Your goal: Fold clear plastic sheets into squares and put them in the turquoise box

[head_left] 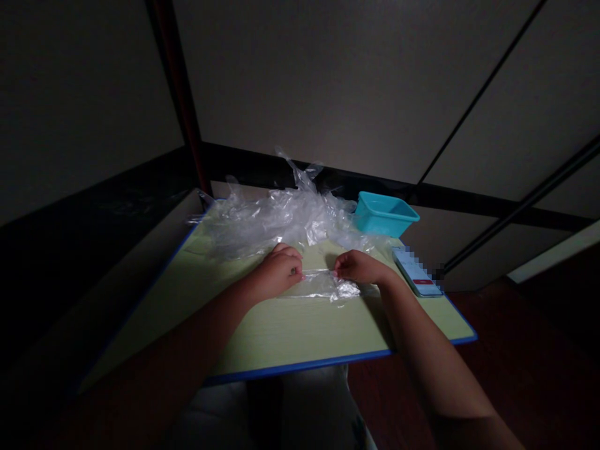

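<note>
A thin clear disposable plastic glove (319,285) lies flattened across the middle of the table, its full outline hard to make out. My left hand (281,272) is closed, thumb and fingers pinching its far edge. Just to the right, my right hand (359,267) also pinches the plastic, which is crumpled and shiny below those fingertips. Behind both hands spreads a loose, tangled pile of clear plastic gloves (285,215), with some finger-like ends sticking up.
A turquoise plastic basket (387,215) stands at the table's back right corner, beside the pile. A phone (419,275) with a lit screen lies along the right edge. The pale yellow-green table (281,344) has a blue rim. Cabinet-like panels (319,81) rise behind it.
</note>
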{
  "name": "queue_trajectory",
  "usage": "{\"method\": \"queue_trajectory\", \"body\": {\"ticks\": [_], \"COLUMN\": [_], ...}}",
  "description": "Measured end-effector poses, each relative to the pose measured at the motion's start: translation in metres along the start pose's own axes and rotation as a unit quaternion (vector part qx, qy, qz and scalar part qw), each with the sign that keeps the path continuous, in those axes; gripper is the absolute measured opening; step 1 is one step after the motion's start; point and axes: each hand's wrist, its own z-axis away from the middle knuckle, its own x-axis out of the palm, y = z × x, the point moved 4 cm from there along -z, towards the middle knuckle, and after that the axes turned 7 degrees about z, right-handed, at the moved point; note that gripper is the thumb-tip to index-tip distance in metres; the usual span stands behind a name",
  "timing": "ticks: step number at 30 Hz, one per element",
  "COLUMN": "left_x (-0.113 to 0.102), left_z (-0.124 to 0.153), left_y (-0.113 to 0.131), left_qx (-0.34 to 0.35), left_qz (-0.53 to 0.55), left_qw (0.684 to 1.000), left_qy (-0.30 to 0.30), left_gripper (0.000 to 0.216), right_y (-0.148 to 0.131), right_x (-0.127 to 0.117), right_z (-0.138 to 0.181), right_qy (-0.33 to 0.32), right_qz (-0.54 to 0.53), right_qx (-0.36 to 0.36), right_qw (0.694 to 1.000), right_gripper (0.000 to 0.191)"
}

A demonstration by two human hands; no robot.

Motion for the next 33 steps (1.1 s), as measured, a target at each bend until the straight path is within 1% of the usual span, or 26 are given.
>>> {"method": "queue_trajectory", "body": {"ticks": [2, 5, 9, 12, 20, 26, 33], "left_x": [-0.001, -0.004, -0.011, -0.016, -0.015, -0.01, -0.012], "left_z": [0.0, -0.001, 0.0, 0.001, 0.001, -0.001, 0.003], "left_y": [-0.001, -0.005, -0.011, -0.015, -0.018, -0.016, -0.018], "left_qx": [0.0, -0.01, -0.043, -0.069, -0.102, -0.106, -0.135], "left_qz": [-0.013, -0.054, -0.082, -0.099, -0.116, -0.11, -0.12], "left_qw": [1.0, 0.998, 0.992, 0.987, 0.986, 0.988, 0.983], "left_qy": [0.008, 0.044, 0.086, 0.105, 0.069, 0.031, 0.02], "left_gripper": [0.01, 0.014, 0.017, 0.015, 0.011, 0.008, 0.01], "right_y": [0.0, 0.0, 0.002, 0.004, 0.008, 0.007, 0.0], "right_x": [0.001, 0.002, 0.003, 0.004, 0.005, 0.005, 0.002], "right_z": [0.0, 0.0, -0.001, -0.002, -0.005, -0.007, -0.006], "right_qy": [0.001, 0.0, 0.005, 0.013, 0.051, 0.07, 0.09], "right_qz": [0.0, -0.005, 0.003, 0.012, 0.061, 0.077, 0.148], "right_qx": [-0.003, -0.003, -0.01, -0.016, -0.023, -0.023, -0.009], "right_qw": [1.0, 1.0, 1.0, 1.0, 0.997, 0.994, 0.985], "right_gripper": [0.016, 0.016, 0.018, 0.018, 0.02, 0.018, 0.014]}}
